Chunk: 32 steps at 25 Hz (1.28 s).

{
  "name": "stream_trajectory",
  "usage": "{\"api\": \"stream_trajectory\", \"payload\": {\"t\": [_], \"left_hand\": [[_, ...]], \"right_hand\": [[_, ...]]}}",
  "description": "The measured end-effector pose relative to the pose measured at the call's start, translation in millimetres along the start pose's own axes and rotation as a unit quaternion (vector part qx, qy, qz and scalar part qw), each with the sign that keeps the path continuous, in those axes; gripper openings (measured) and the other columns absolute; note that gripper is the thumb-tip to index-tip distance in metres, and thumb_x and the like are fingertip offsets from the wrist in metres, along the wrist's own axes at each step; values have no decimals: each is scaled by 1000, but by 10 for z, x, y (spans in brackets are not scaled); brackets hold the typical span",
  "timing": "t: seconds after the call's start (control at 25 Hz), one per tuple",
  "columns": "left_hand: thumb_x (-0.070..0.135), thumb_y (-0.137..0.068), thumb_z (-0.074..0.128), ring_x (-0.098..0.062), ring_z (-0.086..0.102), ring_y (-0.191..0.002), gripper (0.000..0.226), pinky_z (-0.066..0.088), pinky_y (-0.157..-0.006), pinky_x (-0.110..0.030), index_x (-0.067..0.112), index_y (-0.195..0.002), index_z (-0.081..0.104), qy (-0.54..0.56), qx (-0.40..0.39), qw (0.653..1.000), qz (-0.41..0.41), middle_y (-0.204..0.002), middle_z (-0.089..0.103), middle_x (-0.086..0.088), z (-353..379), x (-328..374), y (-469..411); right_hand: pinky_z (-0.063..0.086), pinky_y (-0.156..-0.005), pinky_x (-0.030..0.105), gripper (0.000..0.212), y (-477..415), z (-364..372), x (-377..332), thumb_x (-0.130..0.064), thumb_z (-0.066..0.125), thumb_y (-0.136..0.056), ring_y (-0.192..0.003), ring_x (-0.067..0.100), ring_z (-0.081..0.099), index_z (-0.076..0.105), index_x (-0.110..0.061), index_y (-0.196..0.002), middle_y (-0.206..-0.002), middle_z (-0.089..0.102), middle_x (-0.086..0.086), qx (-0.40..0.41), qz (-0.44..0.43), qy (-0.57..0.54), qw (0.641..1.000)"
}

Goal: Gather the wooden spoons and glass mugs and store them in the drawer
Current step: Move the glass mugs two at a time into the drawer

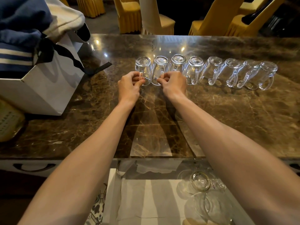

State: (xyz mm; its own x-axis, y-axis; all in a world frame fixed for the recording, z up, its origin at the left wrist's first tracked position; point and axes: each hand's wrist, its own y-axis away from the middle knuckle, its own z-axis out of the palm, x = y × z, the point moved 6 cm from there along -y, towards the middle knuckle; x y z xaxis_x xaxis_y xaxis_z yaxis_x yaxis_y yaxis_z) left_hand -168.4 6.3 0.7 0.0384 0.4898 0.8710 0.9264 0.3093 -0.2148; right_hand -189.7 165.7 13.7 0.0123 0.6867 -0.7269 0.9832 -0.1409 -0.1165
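Note:
Several clear glass mugs stand upside down in a row across the marble counter (227,114). My left hand (129,87) pinches the handle of the leftmost mug (142,64). My right hand (174,84) pinches the handle of the second mug (159,65). Both mugs still rest on the counter. Below the counter's front edge the drawer (146,200) stands open, lined with white paper, and glass mugs (200,181) lie in its right part. No wooden spoons are in view.
A white paper bag (48,88) with dark ribbon handles, stuffed with blue and cream cloth, stands at the counter's left. A pale object (8,120) lies at the left edge. Chairs with yellow covers (129,15) stand beyond the counter.

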Motion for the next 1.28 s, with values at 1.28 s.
{"api": "stream_trajectory", "payload": {"t": [1.28], "left_hand": [[11,-76,75,0,67,-84,34,52,-79,-14,13,-109,67,63,-12,995,81,-91,70,4,-703,673,1133]], "right_hand": [[48,-65,5,12,1120,-845,-132,-25,75,-77,-72,-7,63,74,-22,-89,-76,70,-12,9,-128,-80,989]]}}
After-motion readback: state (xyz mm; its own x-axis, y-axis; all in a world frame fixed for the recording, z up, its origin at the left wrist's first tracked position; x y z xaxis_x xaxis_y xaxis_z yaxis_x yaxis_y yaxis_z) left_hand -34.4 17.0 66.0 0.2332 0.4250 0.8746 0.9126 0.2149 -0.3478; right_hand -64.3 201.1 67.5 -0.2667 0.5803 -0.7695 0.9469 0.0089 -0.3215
